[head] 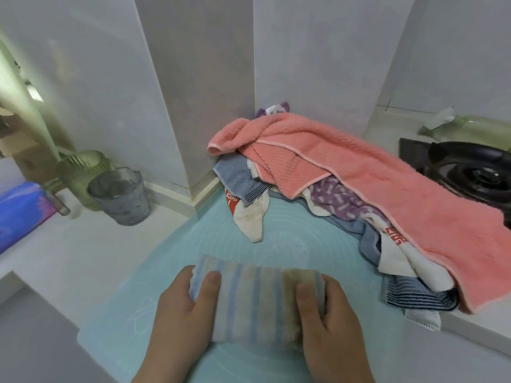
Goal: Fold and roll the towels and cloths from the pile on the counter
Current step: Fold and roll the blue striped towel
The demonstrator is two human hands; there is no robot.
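Two hands grip a striped towel (257, 299) at lower centre of the frame, on a teal mat (290, 230). The left hand (179, 310) clasps its left end and the right hand (331, 319) its right end, thumbs on top. The pile (345, 205) lies centre right on the counter (83, 244), with a pink towel (387, 183) topmost. A grey bucket (121, 194) stands at left.
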